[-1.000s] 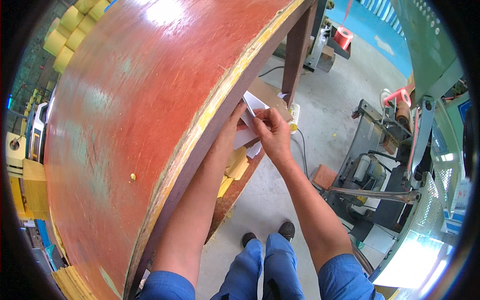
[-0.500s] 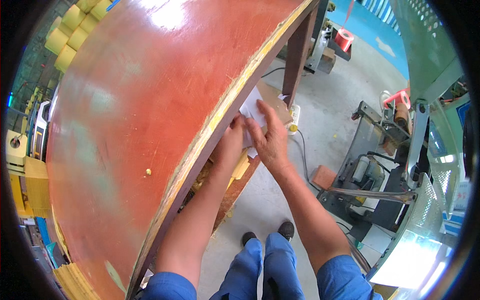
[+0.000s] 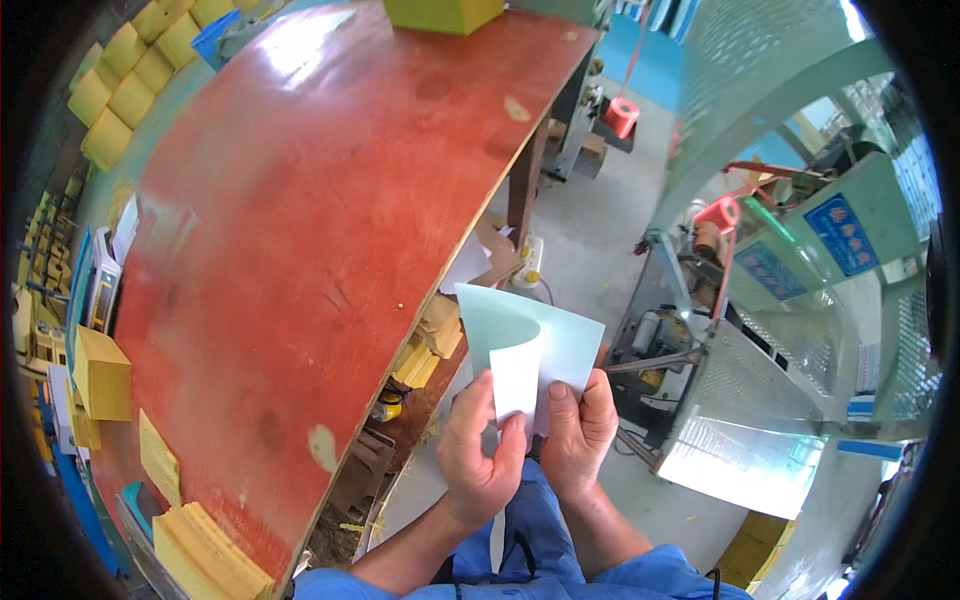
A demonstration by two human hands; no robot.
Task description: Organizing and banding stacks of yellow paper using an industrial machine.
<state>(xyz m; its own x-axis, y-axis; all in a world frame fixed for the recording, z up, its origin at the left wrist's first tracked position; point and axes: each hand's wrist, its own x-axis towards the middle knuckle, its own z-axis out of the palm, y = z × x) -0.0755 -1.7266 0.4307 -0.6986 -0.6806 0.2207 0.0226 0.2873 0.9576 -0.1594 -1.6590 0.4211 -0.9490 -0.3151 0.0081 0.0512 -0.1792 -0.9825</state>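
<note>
Both hands hold pale white-green paper (image 3: 572, 335) in front of my body, beside the table edge. My left hand (image 3: 480, 445) pinches the near left part, where one leaf curls over with a white face showing. My right hand (image 3: 577, 430) grips the lower right part, its thumb on top. Whether this is one folded sheet or several I cannot tell. To the left is the red-brown tabletop (image 3: 290, 220), worn and scuffed. White paper and brown cardboard (image 3: 497, 255) lie on the shelf under its edge.
Yellow blocks (image 3: 103, 375) and yellow paper stacks (image 3: 205, 550) line the table's left side; another yellow block (image 3: 445, 12) sits at its far end. On the right stands a green machine with perforated metal guards (image 3: 745, 465) and a red tape roll (image 3: 718, 215).
My hands have come out from under the table edge and back toward my body, now holding the paper. The view has shifted, showing more of the tabletop's far end.
</note>
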